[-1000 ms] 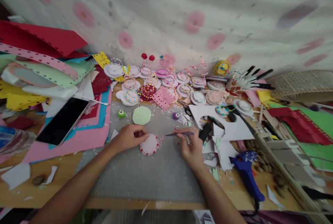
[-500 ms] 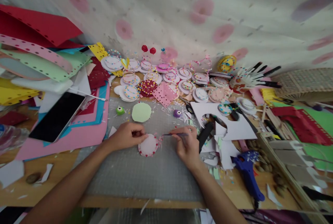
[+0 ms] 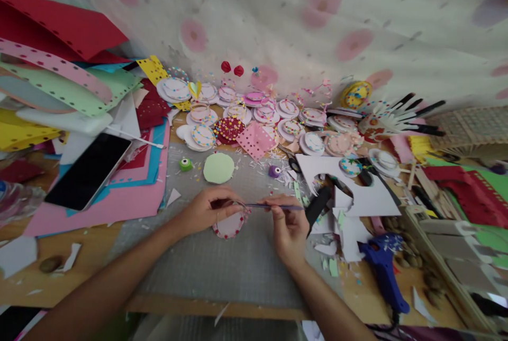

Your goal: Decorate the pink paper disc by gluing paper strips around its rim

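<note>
My left hand point(image 3: 212, 210) is closed at the fingertips on the upper edge of a pale pink paper disc point(image 3: 229, 224). Red dots run around the disc's rim, and part of it is hidden behind my fingers. In a pinch, my right hand point(image 3: 289, 227) holds a thin purple pointed tool point(image 3: 291, 207) level, its tip reaching my left fingertips. A pale green paper disc point(image 3: 218, 167) lies just beyond my left hand. Two small craft punches, one green point(image 3: 185, 164) and one purple point(image 3: 274, 171), stand on the grey cutting mat point(image 3: 222, 277).
Several small decorated paper hats point(image 3: 203, 137) crowd the back. A phone point(image 3: 89, 172) rests on coloured sheets at left. White paper scraps point(image 3: 351, 232), a blue glue gun point(image 3: 383, 267) and a cup of pens point(image 3: 375, 121) are at right.
My left fingers have moved right, over the disc's upper edge. The purple tool now lies straighter, with more of it showing to the right, and its tip meets my left fingertips.
</note>
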Motion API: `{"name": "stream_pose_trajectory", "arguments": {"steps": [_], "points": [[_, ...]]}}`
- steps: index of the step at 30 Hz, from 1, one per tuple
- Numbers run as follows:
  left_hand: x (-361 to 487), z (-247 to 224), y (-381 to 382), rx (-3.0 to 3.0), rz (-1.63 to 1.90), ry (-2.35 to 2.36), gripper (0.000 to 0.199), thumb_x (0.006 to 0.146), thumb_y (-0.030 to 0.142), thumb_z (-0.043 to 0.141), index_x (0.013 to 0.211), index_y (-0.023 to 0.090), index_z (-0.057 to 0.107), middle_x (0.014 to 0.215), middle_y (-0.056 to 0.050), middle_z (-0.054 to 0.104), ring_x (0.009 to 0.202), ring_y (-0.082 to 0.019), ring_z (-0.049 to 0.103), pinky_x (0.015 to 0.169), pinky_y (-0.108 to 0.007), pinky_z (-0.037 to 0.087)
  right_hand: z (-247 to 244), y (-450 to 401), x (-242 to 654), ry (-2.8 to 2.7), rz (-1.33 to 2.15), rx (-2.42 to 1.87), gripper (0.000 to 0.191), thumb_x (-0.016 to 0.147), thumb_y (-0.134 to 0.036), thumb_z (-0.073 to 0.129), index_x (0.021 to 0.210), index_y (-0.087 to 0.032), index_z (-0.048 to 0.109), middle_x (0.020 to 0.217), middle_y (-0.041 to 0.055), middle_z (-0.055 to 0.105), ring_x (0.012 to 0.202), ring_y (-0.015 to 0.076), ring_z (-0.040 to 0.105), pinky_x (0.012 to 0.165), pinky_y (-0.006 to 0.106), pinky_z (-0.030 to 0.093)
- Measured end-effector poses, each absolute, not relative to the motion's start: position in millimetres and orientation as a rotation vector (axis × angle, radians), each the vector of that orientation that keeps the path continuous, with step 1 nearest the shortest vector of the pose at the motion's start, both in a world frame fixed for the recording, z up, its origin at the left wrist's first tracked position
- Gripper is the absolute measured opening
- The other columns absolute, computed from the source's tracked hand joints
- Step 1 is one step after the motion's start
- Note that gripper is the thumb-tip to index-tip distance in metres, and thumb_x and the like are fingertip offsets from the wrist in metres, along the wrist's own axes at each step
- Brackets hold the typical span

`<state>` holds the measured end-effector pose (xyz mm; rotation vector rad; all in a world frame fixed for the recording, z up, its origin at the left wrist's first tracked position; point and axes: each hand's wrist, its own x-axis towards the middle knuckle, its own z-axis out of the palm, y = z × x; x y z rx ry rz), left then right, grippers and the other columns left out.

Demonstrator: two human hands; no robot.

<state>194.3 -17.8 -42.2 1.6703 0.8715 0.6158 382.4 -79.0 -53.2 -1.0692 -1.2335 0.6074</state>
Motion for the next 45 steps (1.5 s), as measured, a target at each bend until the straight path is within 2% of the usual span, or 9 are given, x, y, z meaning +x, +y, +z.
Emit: {"name": "stream_pose_trajectory", "arguments": {"steps": [8, 16, 24, 30, 35, 45], "points": [[194.1, -47.2, -16.9, 1.555, 0.633, 0.902, 0.019, 0.081, 0.029, 0.064, 0.089, 0.014, 0.071, 0.062, 0.004, 0.044, 0.056, -0.009, 0.039, 0.05, -0.019, 0.031, -53.4, -79.5, 380.6, -1.237, 0.594, -1.142, 0.007, 0.09, -0.024, 0.054, 0.089, -0.023, 0.06, 0.082, 0.0029, 0.07, 0.077, 0.0184, 0.066, 0.072, 0.035, 0.051], [193.2, -51.0, -15.6, 1.509, 0.611, 0.982, 0.023, 0.08, 0.033, 0.063, 0.087, 0.013, 0.072, 0.067, 0.0, 0.055, 0.061, -0.011, 0.047, 0.054, -0.02, 0.035, -50.8, -79.7, 383.4, -1.16, 0.603, -1.213, 0.009, 0.09, -0.025, 0.055, 0.088, -0.022, 0.063, 0.082, 0.0028, 0.071, 0.077, 0.0181, 0.068, 0.067, 0.031, 0.052], [193.4, -50.7, -17.6, 1.491, 0.608, 0.966, 0.024, 0.078, 0.035, 0.065, 0.088, 0.014, 0.072, 0.062, 0.002, 0.052, 0.057, -0.01, 0.044, 0.05, -0.018, 0.034, -48.1, -79.1, 382.5, -1.169, 0.675, -1.23, 0.009, 0.089, -0.027, 0.056, 0.086, -0.022, 0.063, 0.08, 0.0031, 0.073, 0.073, 0.0183, 0.067, 0.063, 0.03, 0.051], [195.4, -45.1, -17.7, 1.409, 0.617, 0.96, 0.023, 0.077, 0.034, 0.064, 0.084, 0.013, 0.07, 0.068, 0.0, 0.06, 0.059, -0.011, 0.049, 0.051, -0.019, 0.038, -48.8, -79.0, 382.3, -1.155, 0.72, -1.221, 0.009, 0.089, -0.026, 0.056, 0.087, -0.022, 0.063, 0.081, 0.0032, 0.074, 0.073, 0.0171, 0.067, 0.064, 0.03, 0.051], [195.6, -43.6, -17.3, 1.422, 0.616, 0.971, 0.025, 0.077, 0.037, 0.064, 0.081, 0.013, 0.07, 0.066, -0.001, 0.06, 0.058, -0.011, 0.049, 0.05, -0.019, 0.038, -49.6, -78.3, 383.0, -1.145, 0.749, -1.251, 0.012, 0.089, -0.03, 0.055, 0.086, -0.021, 0.063, 0.08, 0.0041, 0.074, 0.069, 0.0167, 0.065, 0.06, 0.029, 0.051], [192.7, -47.0, -17.2, 1.447, 0.652, 0.946, 0.016, 0.078, 0.027, 0.065, 0.081, 0.013, 0.073, 0.07, -0.002, 0.066, 0.06, -0.01, 0.052, 0.052, -0.018, 0.038, -53.3, -78.4, 385.8, -1.066, 0.698, -1.307, 0.015, 0.088, -0.033, 0.059, 0.084, -0.021, 0.064, 0.077, 0.0013, 0.07, 0.064, 0.0142, 0.061, 0.059, 0.027, 0.048]]}}
